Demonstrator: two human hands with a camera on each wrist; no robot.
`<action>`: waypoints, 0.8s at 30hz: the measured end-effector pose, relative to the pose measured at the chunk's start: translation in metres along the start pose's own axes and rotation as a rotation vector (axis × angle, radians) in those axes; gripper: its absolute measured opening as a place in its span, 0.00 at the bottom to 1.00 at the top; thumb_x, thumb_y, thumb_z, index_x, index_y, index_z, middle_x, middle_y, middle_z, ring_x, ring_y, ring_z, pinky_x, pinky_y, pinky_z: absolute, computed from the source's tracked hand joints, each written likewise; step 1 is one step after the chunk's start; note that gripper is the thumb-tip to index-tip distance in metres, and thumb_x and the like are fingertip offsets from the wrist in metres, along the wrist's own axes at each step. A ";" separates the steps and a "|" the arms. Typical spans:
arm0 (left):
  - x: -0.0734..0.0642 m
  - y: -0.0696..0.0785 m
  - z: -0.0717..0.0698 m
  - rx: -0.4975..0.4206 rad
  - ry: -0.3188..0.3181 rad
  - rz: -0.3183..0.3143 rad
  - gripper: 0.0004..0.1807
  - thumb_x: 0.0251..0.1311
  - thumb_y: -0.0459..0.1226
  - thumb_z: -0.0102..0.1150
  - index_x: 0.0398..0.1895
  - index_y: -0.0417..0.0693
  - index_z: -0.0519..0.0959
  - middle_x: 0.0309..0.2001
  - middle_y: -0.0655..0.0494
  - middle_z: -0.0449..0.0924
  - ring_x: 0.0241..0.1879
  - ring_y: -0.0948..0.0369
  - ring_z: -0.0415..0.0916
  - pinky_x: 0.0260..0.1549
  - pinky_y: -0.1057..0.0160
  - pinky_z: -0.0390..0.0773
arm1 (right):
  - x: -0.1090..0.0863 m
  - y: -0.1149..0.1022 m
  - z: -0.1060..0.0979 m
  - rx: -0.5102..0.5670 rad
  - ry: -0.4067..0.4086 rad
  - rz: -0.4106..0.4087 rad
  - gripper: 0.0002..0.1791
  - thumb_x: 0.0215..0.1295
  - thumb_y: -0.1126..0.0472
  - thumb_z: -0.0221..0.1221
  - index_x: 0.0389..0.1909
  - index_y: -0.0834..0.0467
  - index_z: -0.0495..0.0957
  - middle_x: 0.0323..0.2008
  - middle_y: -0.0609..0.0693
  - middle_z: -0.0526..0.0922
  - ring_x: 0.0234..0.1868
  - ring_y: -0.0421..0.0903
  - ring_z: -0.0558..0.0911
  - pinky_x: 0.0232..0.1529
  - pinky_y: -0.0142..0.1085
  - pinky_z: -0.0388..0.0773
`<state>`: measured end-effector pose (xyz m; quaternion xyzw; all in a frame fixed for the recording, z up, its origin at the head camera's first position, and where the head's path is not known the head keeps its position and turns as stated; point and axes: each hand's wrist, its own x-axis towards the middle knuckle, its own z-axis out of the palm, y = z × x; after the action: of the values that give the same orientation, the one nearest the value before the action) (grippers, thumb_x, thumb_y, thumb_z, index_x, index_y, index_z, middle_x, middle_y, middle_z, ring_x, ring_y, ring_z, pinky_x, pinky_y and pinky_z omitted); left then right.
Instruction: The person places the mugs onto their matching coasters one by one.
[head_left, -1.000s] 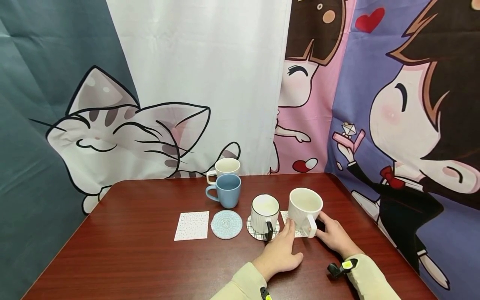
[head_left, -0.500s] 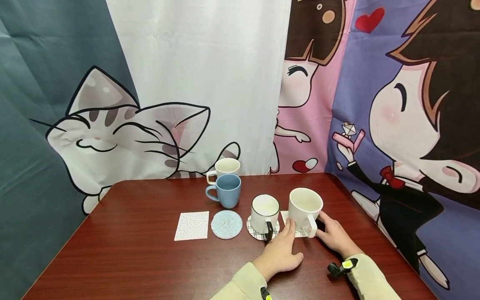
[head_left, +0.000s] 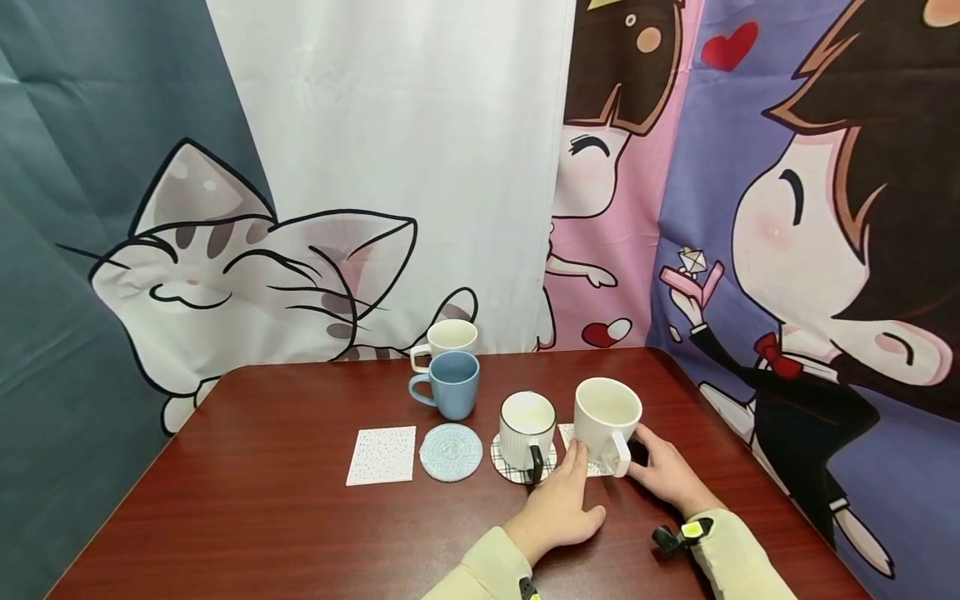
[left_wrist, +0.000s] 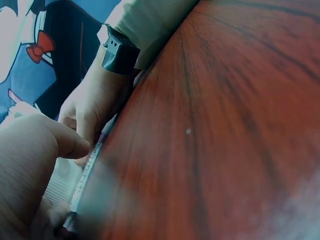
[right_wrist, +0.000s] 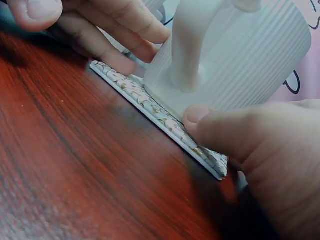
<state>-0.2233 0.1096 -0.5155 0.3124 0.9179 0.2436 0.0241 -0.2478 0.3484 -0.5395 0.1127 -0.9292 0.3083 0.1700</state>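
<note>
A large white ribbed mug (head_left: 606, 417) stands on a square floral coaster (right_wrist: 155, 114), its handle toward the person. My left hand (head_left: 558, 510) reaches along its left side, fingers extended and tips touching or close to the lower wall. On the other side, my right hand (head_left: 671, 473) has its fingers by the mug's right wall. In the right wrist view its thumb (right_wrist: 200, 120) lies against the mug's base, by the coaster; its other fingers are hidden. Just left, a black-rimmed white mug (head_left: 525, 425) with a black handle rests on a round checked coaster (head_left: 504, 468).
A blue mug (head_left: 454, 385) stands farther back, partly covering another white mug (head_left: 453, 335). Left of the checked coaster lie a round light-blue coaster (head_left: 451, 452) and a square speckled coaster (head_left: 381, 456). A printed cloth (head_left: 420, 125) hangs behind the table (head_left: 285, 500).
The head view has shifted slightly. Both hands keep their places beside the large white mug, and the mugs and coasters have not moved on the table.
</note>
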 end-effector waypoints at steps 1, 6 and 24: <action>0.000 0.001 -0.002 -0.002 -0.004 -0.001 0.49 0.63 0.52 0.59 0.80 0.40 0.50 0.80 0.44 0.49 0.72 0.55 0.62 0.63 0.61 0.71 | 0.000 0.000 -0.001 -0.001 -0.001 -0.007 0.30 0.55 0.59 0.73 0.59 0.57 0.76 0.51 0.53 0.85 0.54 0.54 0.82 0.55 0.54 0.75; -0.004 0.010 -0.024 -0.003 -0.045 -0.004 0.45 0.65 0.52 0.57 0.79 0.41 0.55 0.77 0.49 0.59 0.69 0.60 0.67 0.61 0.64 0.72 | 0.001 0.001 -0.012 0.011 0.023 -0.042 0.29 0.60 0.59 0.69 0.62 0.58 0.75 0.53 0.53 0.85 0.56 0.54 0.80 0.57 0.40 0.73; -0.024 0.018 -0.109 -0.002 0.195 0.277 0.26 0.70 0.45 0.54 0.68 0.46 0.74 0.60 0.55 0.80 0.60 0.63 0.76 0.59 0.64 0.74 | 0.033 -0.032 -0.062 -0.049 0.259 -0.054 0.18 0.73 0.57 0.59 0.58 0.60 0.77 0.55 0.60 0.81 0.59 0.58 0.76 0.56 0.51 0.69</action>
<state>-0.2150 0.0606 -0.4141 0.4107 0.8638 0.2747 -0.0986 -0.2531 0.3579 -0.4632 0.0930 -0.9033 0.2930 0.2994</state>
